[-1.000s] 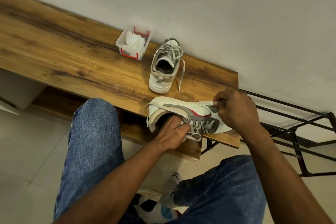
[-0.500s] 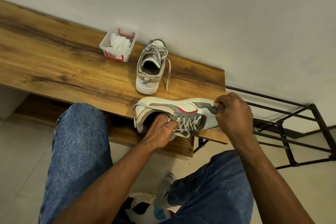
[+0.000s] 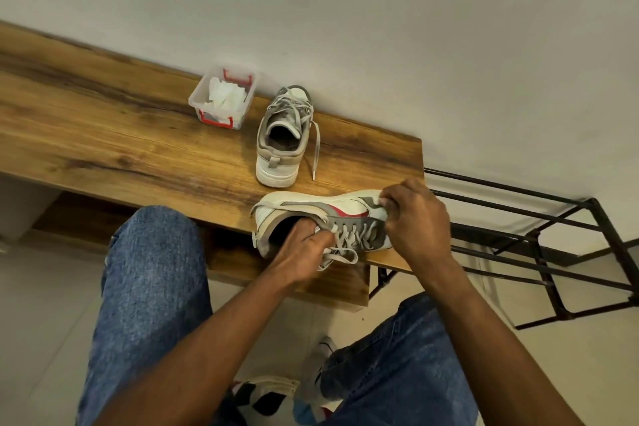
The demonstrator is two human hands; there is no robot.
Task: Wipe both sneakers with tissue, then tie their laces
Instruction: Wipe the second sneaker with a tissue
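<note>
Seated at a long wooden bench [image 3: 121, 135] set against a pale wall [image 3: 380, 28], I work on the near sneaker [image 3: 332, 214], which lies on its side at the bench's front edge, toe pointing right. To the right of the bench stands a black metal rack [image 3: 553, 252]. My knees in blue jeans [image 3: 152, 287] fill the foreground. The second sneaker [image 3: 281, 138] stands upright farther back, heel toward me, one loose lace [image 3: 316, 149] trailing on the wood. Left of it sits a clear plastic box [image 3: 223, 98] with red clips, holding white tissue [image 3: 224, 95]. My left hand [image 3: 304, 249] grips the near sneaker at its collar, fingers curled inside the opening. My right hand [image 3: 415, 221] curls over the toe, fingertips pinching something white against it; I cannot tell what.
</note>
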